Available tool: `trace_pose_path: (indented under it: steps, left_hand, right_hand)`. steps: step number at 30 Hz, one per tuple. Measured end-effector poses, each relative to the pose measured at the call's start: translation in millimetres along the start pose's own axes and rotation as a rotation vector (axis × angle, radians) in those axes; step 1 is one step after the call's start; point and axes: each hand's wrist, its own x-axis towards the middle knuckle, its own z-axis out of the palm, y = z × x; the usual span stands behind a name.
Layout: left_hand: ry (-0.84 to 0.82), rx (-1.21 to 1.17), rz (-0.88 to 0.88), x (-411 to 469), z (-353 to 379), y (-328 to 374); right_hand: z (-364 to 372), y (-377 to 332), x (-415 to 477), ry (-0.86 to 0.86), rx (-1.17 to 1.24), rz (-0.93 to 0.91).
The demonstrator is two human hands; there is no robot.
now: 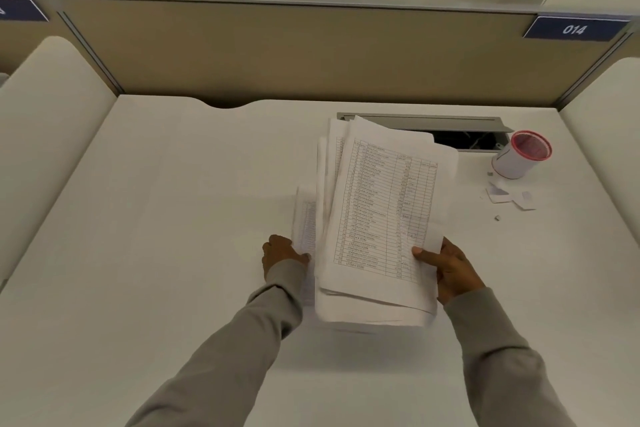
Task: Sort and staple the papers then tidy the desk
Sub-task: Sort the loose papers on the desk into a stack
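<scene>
A thick, uneven stack of printed papers (381, 215) with tables on the top sheet is held above the white desk (156, 253), a little right of centre. My left hand (282, 253) grips the stack's lower left edge, where a few sheets stick out sideways. My right hand (450, 269) holds the lower right corner, thumb pressed on the top sheet. The sheets are fanned and misaligned at the far end. No stapler is visible.
A white cup with a red mesh inside (521, 154) stands at the back right, with small paper scraps (509, 198) in front of it. An open cable hatch (460, 135) lies behind the stack. Tan partition walls (277, 52) enclose the desk.
</scene>
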Motion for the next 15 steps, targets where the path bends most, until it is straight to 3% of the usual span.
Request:
trace_pose_path:
  steps: [5,9,12,15]
  left_hand:
    - [-0.045,-0.186,0.061,3,-5,-10]
    - [-0.182,-0.313,0.170,11,-9,-18]
    - [-0.291,-0.528,0.050,12,-9,-21]
    - [-0.439,-0.765,-0.196,3,-11,-18]
  right_hand:
    - [2,9,4,0.003,0.028,0.019]
    - [9,19,8,0.003,0.021,0.055]
    - [18,31,13,0.083,-0.073,0.088]
    - [28,45,18,0.153,-0.321,0.099]
